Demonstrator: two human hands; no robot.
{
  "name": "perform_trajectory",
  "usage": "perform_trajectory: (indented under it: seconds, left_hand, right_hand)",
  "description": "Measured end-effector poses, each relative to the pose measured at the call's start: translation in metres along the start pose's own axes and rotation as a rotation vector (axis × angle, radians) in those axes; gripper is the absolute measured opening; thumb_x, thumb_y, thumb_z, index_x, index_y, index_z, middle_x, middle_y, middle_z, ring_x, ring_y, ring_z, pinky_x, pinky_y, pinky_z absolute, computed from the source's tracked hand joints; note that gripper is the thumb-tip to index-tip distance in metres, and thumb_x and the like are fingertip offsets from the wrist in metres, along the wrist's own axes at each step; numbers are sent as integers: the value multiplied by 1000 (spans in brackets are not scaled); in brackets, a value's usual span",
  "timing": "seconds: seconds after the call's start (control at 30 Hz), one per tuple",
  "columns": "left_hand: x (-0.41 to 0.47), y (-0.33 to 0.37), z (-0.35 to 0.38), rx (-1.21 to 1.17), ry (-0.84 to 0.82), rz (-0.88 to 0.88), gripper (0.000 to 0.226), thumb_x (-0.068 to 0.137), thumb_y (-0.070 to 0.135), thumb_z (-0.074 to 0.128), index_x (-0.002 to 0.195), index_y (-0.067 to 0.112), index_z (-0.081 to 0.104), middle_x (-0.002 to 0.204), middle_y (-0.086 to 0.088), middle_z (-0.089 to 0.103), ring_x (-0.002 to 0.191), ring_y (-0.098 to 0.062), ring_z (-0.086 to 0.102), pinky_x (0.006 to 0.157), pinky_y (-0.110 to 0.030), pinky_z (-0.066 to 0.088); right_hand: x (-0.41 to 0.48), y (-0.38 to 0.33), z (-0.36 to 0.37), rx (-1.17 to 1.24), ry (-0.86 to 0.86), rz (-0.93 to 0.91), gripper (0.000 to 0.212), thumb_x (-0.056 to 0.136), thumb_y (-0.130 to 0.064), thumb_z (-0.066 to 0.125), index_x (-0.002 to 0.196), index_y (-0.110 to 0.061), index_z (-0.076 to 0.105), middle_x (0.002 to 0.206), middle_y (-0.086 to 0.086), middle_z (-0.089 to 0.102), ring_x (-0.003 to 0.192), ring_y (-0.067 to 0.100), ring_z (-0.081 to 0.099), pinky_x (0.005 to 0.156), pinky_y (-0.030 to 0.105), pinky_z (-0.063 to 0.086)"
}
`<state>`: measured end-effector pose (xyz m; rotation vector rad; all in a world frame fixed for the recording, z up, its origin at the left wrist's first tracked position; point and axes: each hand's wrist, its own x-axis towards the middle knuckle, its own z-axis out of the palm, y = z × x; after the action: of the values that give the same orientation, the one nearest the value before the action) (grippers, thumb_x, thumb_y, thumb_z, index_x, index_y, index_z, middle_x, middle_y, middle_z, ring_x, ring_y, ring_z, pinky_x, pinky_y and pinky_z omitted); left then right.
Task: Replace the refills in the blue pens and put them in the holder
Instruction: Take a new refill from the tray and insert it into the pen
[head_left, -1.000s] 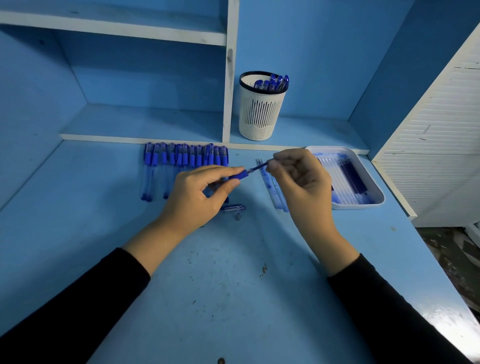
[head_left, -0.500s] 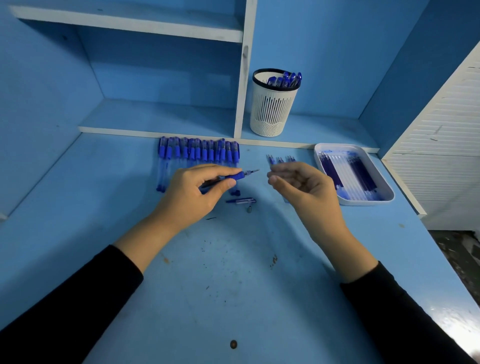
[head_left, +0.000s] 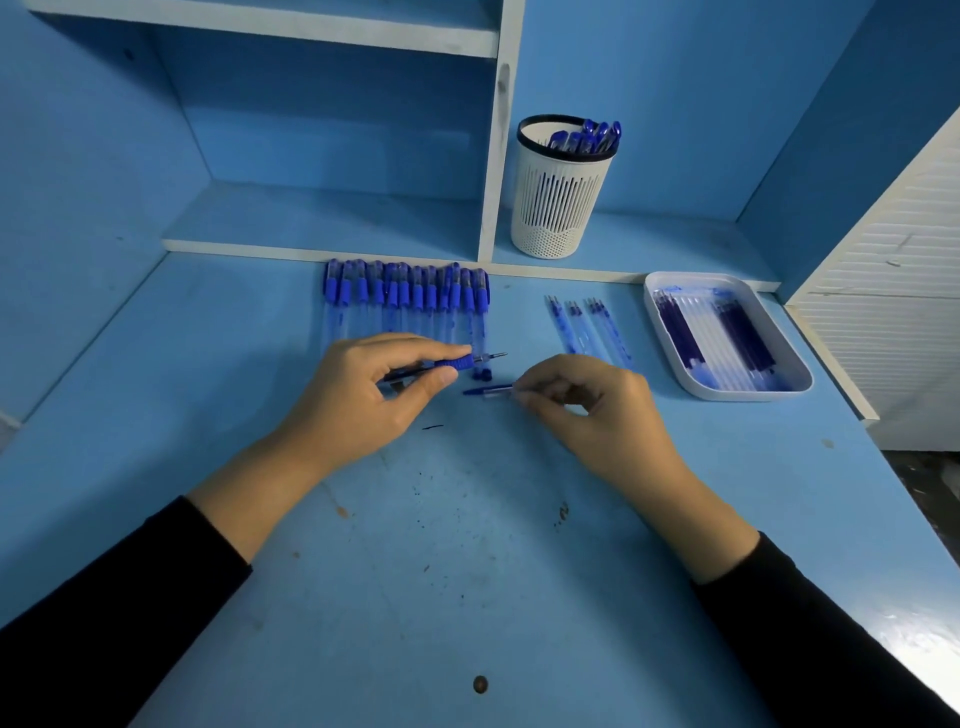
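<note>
Blue painted desk top (head_left: 467, 571): matt, scuffed, speckled; glossy sheen nr right front corner. White round slotted pen holder (head_left: 556, 208): matt plastic w/ black rim. White rectangular tray (head_left: 727, 396): smooth plastic, slight gloss. Row of capped blue pens (head_left: 405, 299): clear plastic barrels, opaque blue caps. Uncapped blue pen (head_left: 460, 362): ribbed grip, shiny metal tip. Blue-and-clear pen cap (head_left: 485, 391): smooth plastic. Black sleeves (head_left: 104, 623): matt cloth.

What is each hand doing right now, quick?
Left hand: grips an uncapped blue plastic pen.
Right hand: pinches a clear, blue-clipped pen cap on the desk.
</note>
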<state>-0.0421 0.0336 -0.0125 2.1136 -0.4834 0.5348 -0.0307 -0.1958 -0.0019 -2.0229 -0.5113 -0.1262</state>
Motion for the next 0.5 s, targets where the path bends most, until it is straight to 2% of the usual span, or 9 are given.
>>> perform_trajectory:
  seconds: [0.07, 0.17, 0.23, 0.37, 0.5]
  left_hand:
    - [1, 0, 0, 0, -4, 5, 23, 87, 17, 71, 110, 19, 73, 96, 13, 72, 85, 0, 66, 79, -12, 49]
    - [1, 2, 2, 2, -13, 26, 22, 87, 15, 71, 109, 15, 74, 98, 11, 73, 87, -1, 67, 80, -13, 50]
    - [2, 2, 3, 6, -18, 44, 21, 87, 14, 71, 108, 13, 74, 99, 11, 72, 89, 0, 68, 81, -14, 51]
    - [1, 3, 5, 13, -24, 64, 20, 87, 13, 72, 108, 12, 75, 100, 13, 71, 89, 1, 67, 81, -14, 51]
    - [0, 5, 9, 32, -36, 90, 21, 87, 12, 72, 108, 12, 75, 101, 16, 69, 92, 5, 65, 84, -15, 52]
  right_hand:
    - [2, -4, -3, 224, 59, 92, 5, 83, -2, 72, 86, -7, 71, 74, -5, 70, 64, 1, 62, 62, 11, 45]
    - [4, -10, -6, 393, 121, 115, 6, 83, -1, 71, 88, -5, 70, 78, -3, 72, 72, 6, 65, 70, 17, 50]
    - [4, -11, -6, 428, 129, 100, 6, 83, 0, 71, 88, -5, 70, 79, -2, 72, 74, 7, 66, 72, 18, 51]
    - [3, -10, -2, 405, 79, 69, 6, 84, 3, 70, 88, -1, 70, 75, -6, 70, 66, 1, 62, 65, 11, 46]
    - [2, -7, 2, 353, 21, 59, 7, 84, 2, 69, 88, -4, 69, 76, -3, 70, 68, 4, 64, 66, 10, 45]
